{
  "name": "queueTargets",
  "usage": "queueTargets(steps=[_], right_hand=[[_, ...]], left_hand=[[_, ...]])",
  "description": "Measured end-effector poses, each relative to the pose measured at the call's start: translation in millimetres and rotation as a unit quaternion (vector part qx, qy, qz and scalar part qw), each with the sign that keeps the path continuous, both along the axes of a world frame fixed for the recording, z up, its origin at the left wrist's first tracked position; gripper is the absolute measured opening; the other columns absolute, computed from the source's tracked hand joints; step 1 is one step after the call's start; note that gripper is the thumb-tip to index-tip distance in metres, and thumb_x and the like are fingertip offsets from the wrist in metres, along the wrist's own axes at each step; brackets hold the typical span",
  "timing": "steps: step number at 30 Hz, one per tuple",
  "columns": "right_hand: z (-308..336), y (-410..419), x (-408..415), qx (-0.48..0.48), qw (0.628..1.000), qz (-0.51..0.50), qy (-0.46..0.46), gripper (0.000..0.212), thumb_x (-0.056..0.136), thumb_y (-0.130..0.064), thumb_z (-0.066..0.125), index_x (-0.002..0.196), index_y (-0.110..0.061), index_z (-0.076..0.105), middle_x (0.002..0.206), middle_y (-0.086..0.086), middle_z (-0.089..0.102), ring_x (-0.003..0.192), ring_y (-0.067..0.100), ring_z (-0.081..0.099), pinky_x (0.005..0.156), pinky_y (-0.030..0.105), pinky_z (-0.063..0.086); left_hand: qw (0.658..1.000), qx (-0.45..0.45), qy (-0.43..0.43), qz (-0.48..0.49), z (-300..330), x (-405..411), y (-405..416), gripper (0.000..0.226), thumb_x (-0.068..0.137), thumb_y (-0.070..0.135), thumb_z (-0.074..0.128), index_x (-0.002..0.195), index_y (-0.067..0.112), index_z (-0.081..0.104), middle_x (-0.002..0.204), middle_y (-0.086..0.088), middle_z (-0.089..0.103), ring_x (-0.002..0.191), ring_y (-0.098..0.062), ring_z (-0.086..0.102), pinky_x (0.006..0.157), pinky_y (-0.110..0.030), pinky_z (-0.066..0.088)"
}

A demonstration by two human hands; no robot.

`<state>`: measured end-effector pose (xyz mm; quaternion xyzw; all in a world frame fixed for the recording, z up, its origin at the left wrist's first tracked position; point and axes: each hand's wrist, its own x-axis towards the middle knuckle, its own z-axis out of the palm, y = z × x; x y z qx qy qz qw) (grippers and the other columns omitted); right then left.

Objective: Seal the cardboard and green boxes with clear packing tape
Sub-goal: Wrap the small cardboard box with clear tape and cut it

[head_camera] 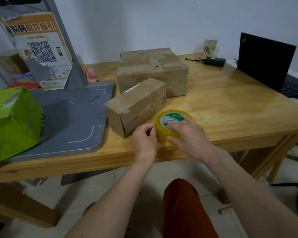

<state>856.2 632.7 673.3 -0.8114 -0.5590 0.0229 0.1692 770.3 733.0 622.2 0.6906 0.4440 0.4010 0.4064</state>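
both hands are working at the roll of clear packing tape (172, 125), which is lying flat near the front edge of the wooden table (230, 107), core hole facing up. the right hand (187, 134) is lying over the top of the roll, fingers spread and curling over its rim and into the core, thumb along the near wall, so it is pinning the roll rather than lifting it. the left hand (144, 140) is sitting just to the left, thumb and forefinger pinching at the roll's left wall, probably feeling for the free end; whether any tape is lifting yet is too fine to tell. the small cardboard box (136, 105) is lying just beyond and left of the roll, its long axis running from near-left to far-right, its near end closest to the left hand. so 1 pull toward the left and away is likely carrying tape straight onto it. the large cardboard box (153, 69) is sitting behind it, and the green box (12, 122) is resting well apart at far left on a grey tray (72, 117), nearer the left arm.
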Motion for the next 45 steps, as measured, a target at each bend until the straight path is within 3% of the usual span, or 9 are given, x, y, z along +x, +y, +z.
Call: queueTargets(steps=[6, 15, 19, 26, 29, 32, 37, 42, 45], right_hand=[[-1.3, -2.6, -1.0, 0.011, 1.000, 0.003, 0.021, 0.047, 0.094, -0.032, 0.059, 0.138, -0.017, 0.051, 0.143, 0.003, 0.051, 0.141, 0.016, 0.030, 0.116, 0.023, 0.010], [8.7, -5.5, -15.3, 0.038, 0.997, 0.001, 0.065, 0.047, 0.093, -0.035, 0.061, 0.135, -0.018, 0.053, 0.136, 0.000, 0.056, 0.126, 0.015, 0.049, 0.102, 0.032, 0.042], [9.2, -2.6, -18.1, 0.064, 0.992, -0.011, 0.110, 0.042, 0.092, -0.032, 0.063, 0.131, -0.017, 0.056, 0.133, 0.001, 0.059, 0.123, 0.016, 0.051, 0.101, 0.037, 0.044], [9.3, -2.4, -17.9, 0.091, 0.983, -0.012, 0.157, 0.039, 0.092, -0.030, 0.064, 0.127, -0.016, 0.059, 0.127, 0.003, 0.061, 0.118, 0.015, 0.054, 0.096, 0.031, 0.044], [11.4, -3.4, -16.8, 0.110, 0.982, -0.020, 0.151, 0.038, 0.091, -0.030, 0.064, 0.126, -0.015, 0.060, 0.126, 0.003, 0.062, 0.114, 0.015, 0.056, 0.088, 0.025, 0.043], [12.8, -5.5, -17.2, 0.110, 0.980, -0.025, 0.162, 0.040, 0.091, -0.030, 0.065, 0.128, -0.015, 0.059, 0.129, 0.004, 0.061, 0.118, 0.016, 0.055, 0.096, 0.034, 0.047], [15.5, -6.1, -13.6, 0.136, 0.974, -0.045, 0.178, 0.035, 0.089, -0.028, 0.067, 0.121, -0.012, 0.063, 0.125, 0.006, 0.063, 0.119, 0.018, 0.056, 0.097, 0.038, 0.047], [17.7, -6.2, -12.2, 0.126, 0.968, -0.034, 0.216, 0.030, 0.088, -0.028, 0.068, 0.114, -0.014, 0.067, 0.121, 0.005, 0.065, 0.119, 0.016, 0.056, 0.100, 0.043, 0.045], [19.6, -6.1, -17.7, 0.128, 0.967, -0.029, 0.218, 0.029, 0.089, -0.034, 0.065, 0.110, -0.015, 0.069, 0.110, 0.002, 0.068, 0.112, 0.016, 0.058, 0.095, 0.043, 0.047]], left_hand=[[0.999, 0.039, -0.032, 0.004, 0.9, -9.6, -8.3, 0.012, 0.091, 0.010, 0.065, 0.096, 0.019, 0.071, 0.097, 0.005, 0.066, 0.087, -0.003, 0.061, 0.080, -0.016, 0.051], [0.987, 0.162, -0.002, 0.014, 12.9, -23.3, -9.6, 0.013, 0.095, 0.009, 0.058, 0.087, 0.019, 0.055, 0.089, 0.004, 0.053, 0.077, -0.005, 0.049, 0.069, -0.007, 0.040], [0.976, 0.218, 0.014, 0.015, 16.9, -25.0, -15.3, 0.017, 0.096, 0.003, 0.053, 0.089, 0.017, 0.046, 0.090, 0.000, 0.047, 0.079, -0.009, 0.044, 0.070, -0.004, 0.037], [0.979, 0.201, 0.007, -0.018, 28.0, -31.7, -17.6, 0.016, 0.094, 0.002, 0.052, 0.090, 0.017, 0.046, 0.101, -0.001, 0.045, 0.093, -0.008, 0.042, 0.079, -0.010, 0.035], [0.976, 0.213, -0.017, -0.032, 29.5, -35.6, -17.5, 0.014, 0.092, 0.004, 0.060, 0.092, 0.017, 0.054, 0.095, 0.002, 0.054, 0.087, -0.009, 0.053, 0.074, -0.014, 0.042], [0.964, 0.264, -0.010, -0.019, 29.5, -38.7, -8.6, 0.006, 0.090, 0.007, 0.066, 0.088, 0.013, 0.064, 0.084, 0.002, 0.063, 0.075, -0.009, 0.058, 0.068, -0.021, 0.048], [0.956, 0.293, -0.002, -0.031, 39.2, -40.8, -22.0, 0.007, 0.091, 0.007, 0.064, 0.088, 0.012, 0.061, 0.082, 0.004, 0.060, 0.071, -0.004, 0.052, 0.065, -0.013, 0.042], [0.989, 0.128, -0.030, -0.074, 54.3, -47.0, -20.2, 0.013, 0.095, 0.009, 0.055, 0.088, 0.020, 0.054, 0.084, 0.010, 0.057, 0.078, -0.002, 0.053, 0.069, -0.012, 0.041], [0.990, 0.097, -0.008, -0.105, 64.7, -50.3, -16.4, 0.023, 0.089, 0.012, 0.066, 0.082, 0.027, 0.050, 0.087, 0.006, 0.057, 0.078, -0.006, 0.054, 0.069, -0.017, 0.045]])
